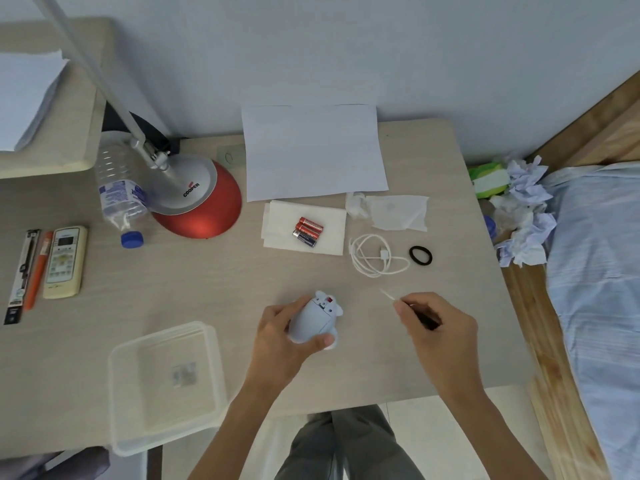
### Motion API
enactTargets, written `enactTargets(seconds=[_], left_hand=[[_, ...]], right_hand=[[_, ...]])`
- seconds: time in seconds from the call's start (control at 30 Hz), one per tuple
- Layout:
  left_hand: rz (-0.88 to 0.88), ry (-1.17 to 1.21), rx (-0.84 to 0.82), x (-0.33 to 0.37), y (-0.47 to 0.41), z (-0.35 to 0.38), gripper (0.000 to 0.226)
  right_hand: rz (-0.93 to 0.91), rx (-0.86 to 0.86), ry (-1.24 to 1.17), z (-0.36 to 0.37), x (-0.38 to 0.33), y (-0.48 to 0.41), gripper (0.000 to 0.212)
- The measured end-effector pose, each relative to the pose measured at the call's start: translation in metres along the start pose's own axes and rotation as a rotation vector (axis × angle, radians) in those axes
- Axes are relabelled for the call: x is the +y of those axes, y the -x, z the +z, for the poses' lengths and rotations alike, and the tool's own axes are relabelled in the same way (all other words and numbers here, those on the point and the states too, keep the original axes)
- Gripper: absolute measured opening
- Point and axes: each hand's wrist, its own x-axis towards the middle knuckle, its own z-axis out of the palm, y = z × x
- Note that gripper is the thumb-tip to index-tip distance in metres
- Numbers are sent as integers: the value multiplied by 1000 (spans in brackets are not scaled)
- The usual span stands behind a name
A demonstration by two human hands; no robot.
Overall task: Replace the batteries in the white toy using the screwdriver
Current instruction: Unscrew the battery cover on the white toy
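**A:** Your left hand [277,344] has the white toy [310,323] underside-up on the table [207,289], near the front edge, with the red switch end pointing away from you. Before the screwdriver [427,320] goes in, press the toy down so it cannot roll on its rounded back.

**B:** Agreed. Bring the tip in straight over the screw, not at a slant. Right now the shaft points up and to the left, apart from the toy. I cannot make out the screw from here, so find it by eye, seat the tip fully, then turn with light downward pressure.

**A:** On your grip: the left fingers [280,311] curl round the toy's left side and the thumb presses its near end, so the toy is wrapped rather than pinched.

**B:** Your right hand [440,327] pinches the screwdriver pen-style. Thumb and fingertips are closed on the dark handle, and the thin shaft sticks out beyond them. That suits a small screw, so roll it between the fingertips rather than twisting the wrist.

**A:** The batteries [308,232] lie on the tissue [277,223] further back. The plastic container [114,393] to your left would likely do for the screw.
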Motion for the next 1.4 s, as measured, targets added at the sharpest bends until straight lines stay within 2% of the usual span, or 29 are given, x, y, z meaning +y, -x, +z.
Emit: enactTargets(seconds=[0.3,0.53,1.03,1.17,1.4], left_hand=[[73,-52,-98,1,-5,-3,82],[86,-96,-155,9,-6,-3,82],[80,-174,-155,19,-6,-3,86],[85,-193,-149,18,-6,-4,85],[77,-198,-140,19,-5,-3,86]], right_hand=[[-151,-307,89,13,-19,-4,8],[-239,-373,260,27,-28,-11,11],[-234,-445,447,32,-39,-12,14],[-215,-529,456,24,-42,-17,24],[-198,-665,564,14,-49,-22,15]])
